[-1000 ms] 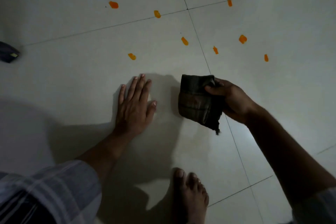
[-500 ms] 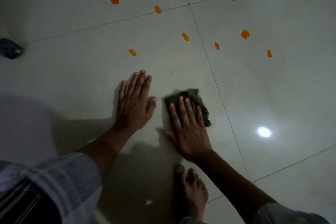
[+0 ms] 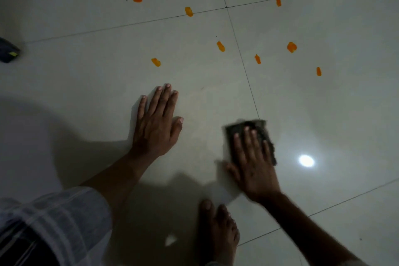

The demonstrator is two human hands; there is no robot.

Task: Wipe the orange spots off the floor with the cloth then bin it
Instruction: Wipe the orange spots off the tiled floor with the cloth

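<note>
My bare foot (image 3: pixel 218 231) stands nearest on the floor (image 3: pixel 323 114). My right hand (image 3: pixel 253 164) presses the dark cloth (image 3: pixel 254 127) flat with straight fingers; my left hand (image 3: pixel 156 123) lies flat, holding nothing. The orange spots (image 3: pixel 220 46) are farther, untouched.

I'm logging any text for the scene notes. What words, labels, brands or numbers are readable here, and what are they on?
None can be read.
Dark object at the left edge: it bears a small yellow patch, too small and blurred to tell whether it holds text.
Cloth under the right hand, the floor tiles, the orange spots and the striped sleeve: no lettering shows.
</note>
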